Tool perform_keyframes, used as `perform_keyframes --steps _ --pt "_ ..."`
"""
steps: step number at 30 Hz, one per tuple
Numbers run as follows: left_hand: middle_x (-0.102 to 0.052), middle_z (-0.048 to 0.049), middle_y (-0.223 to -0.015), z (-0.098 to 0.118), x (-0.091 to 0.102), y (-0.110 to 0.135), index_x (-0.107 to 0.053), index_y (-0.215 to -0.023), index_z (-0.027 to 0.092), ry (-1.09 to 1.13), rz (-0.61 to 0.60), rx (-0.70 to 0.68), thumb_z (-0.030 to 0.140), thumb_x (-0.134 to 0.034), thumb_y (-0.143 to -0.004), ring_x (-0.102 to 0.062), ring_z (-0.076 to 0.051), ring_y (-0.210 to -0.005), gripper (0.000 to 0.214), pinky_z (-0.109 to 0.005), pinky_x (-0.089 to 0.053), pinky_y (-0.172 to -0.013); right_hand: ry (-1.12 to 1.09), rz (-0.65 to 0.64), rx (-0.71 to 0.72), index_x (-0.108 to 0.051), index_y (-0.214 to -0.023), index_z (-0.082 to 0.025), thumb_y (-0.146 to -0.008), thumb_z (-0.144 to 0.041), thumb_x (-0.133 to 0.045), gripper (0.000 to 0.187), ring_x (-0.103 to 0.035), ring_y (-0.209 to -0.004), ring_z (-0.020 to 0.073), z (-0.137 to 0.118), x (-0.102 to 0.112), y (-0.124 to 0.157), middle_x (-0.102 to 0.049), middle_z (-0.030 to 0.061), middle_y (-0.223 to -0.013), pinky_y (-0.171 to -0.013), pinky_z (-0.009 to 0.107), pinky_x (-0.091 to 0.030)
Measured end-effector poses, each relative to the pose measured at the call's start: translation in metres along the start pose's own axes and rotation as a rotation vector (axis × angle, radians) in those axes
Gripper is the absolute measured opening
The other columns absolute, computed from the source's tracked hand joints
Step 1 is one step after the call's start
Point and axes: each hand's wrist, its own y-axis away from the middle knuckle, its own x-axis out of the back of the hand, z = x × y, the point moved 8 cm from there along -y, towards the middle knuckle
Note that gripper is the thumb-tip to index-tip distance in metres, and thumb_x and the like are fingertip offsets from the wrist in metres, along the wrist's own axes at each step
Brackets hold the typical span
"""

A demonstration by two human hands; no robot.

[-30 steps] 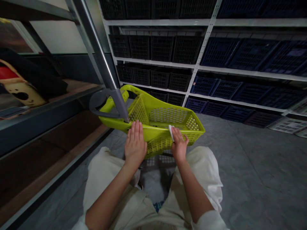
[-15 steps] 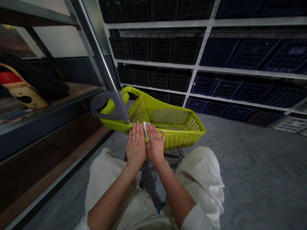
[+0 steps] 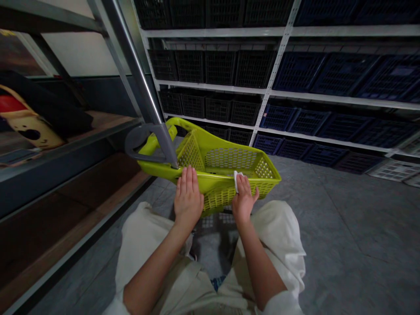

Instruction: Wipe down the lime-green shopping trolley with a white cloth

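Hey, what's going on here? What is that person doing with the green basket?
A person is handling a lime-green plastic basket with holes in its sides. Their left hand lies flat against the near side of the basket, and their right hand presses a small white cloth against its rim. A grey metal post stands at the basket's left end, and shelves of dark plastic crates line the wall behind it.
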Motion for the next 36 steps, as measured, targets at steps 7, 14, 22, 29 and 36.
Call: perform_keyframes --steps 7,14,22,29,36 --pt "-0.03 -0.0209 -0.163 -0.003 -0.004 -0.001 -0.025 -0.156 0.001 -0.038 0.038 0.007 0.015 -0.038 -0.095 -0.018 -0.029 -0.154 0.064 -0.047 -0.026 -0.124 -0.231 -0.247 0.19 -0.047 -0.147 -0.03 -0.084 -0.003 -0.037 0.07 -0.042 -0.144 0.0165 -0.123 -0.021 0.003 -0.054 0.0035 -0.151 -0.121 0.047 -0.008" --pt "-0.024 -0.0213 -0.164 -0.008 -0.002 0.001 -0.017 -0.158 0.001 -0.022 0.012 -0.009 0.016 -0.046 -0.09 -0.017 -0.03 -0.155 0.076 -0.047 -0.021 -0.125 -0.131 -0.226 0.247 -0.042 -0.151 -0.029 -0.077 0.001 -0.037 0.08 -0.04 -0.145 0.0153 -0.083 -0.016 0.002 -0.052 0.0027 -0.152 -0.121 0.045 -0.008" --pt "-0.022 -0.0208 -0.165 -0.005 -0.002 0.002 -0.014 -0.158 0.001 -0.015 0.013 0.002 0.016 -0.051 -0.085 -0.017 -0.031 -0.155 0.083 -0.048 -0.022 -0.125 -0.046 -0.027 0.037 -0.054 -0.143 -0.027 -0.077 0.001 -0.035 0.074 -0.046 -0.141 0.0194 0.009 0.001 -0.003 -0.057 0.0041 -0.147 -0.114 0.044 -0.02" --pt "-0.027 -0.0198 -0.164 -0.004 -0.005 0.0 -0.021 -0.157 0.002 -0.038 0.028 0.006 0.015 -0.042 -0.092 -0.018 -0.029 -0.155 0.07 -0.047 -0.026 -0.124 -0.23 -0.195 0.225 -0.05 -0.145 -0.026 -0.079 0.001 -0.039 0.072 -0.046 -0.141 0.0172 -0.111 -0.019 -0.002 -0.057 0.0036 -0.148 -0.113 0.038 -0.021" --pt "-0.025 -0.0217 -0.164 -0.006 -0.003 0.002 -0.016 -0.158 0.001 -0.042 0.012 0.001 0.018 -0.045 -0.091 -0.017 -0.03 -0.155 0.075 -0.048 -0.024 -0.125 -0.202 -0.219 0.332 -0.046 -0.148 -0.024 -0.075 0.002 -0.037 0.078 -0.045 -0.141 0.0152 -0.099 -0.019 -0.002 -0.054 0.0034 -0.151 -0.111 0.036 -0.021"
